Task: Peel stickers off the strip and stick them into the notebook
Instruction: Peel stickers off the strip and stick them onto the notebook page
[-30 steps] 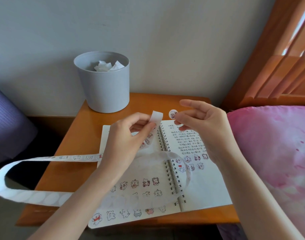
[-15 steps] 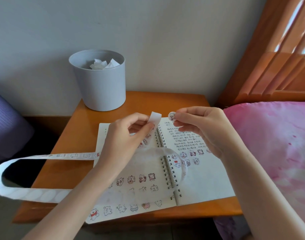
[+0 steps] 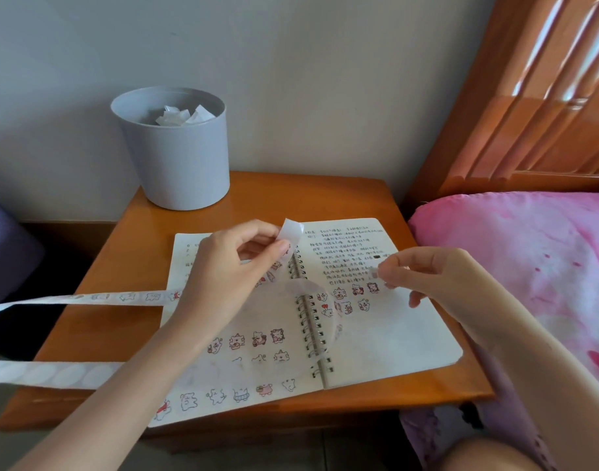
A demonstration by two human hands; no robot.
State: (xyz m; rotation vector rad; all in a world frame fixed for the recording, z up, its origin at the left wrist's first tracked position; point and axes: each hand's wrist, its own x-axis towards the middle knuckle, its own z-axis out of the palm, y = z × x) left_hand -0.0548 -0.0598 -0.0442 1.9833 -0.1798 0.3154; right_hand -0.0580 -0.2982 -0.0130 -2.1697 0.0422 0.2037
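An open spiral notebook (image 3: 393,338) lies on the wooden bedside table (image 3: 128,266), with handwriting and rows of small cartoon stickers on both pages. My left hand (image 3: 223,277) pinches the free end of the long white sticker strip (image 3: 90,297) above the left page. The strip loops off the table's left edge and back over the notebook. My right hand (image 3: 427,280) pinches a small round sticker (image 3: 374,274), blurred, just above the sticker rows on the right page.
A grey bin (image 3: 179,164) with crumpled white paper stands at the back left of the table. A pink blanket (image 3: 529,266) and wooden headboard (image 3: 546,113) border the right side. The wall is close behind.
My right hand has come down and to the right with the peeled sticker, from beside the strip's end to the right page. My left hand holds the strip as before.
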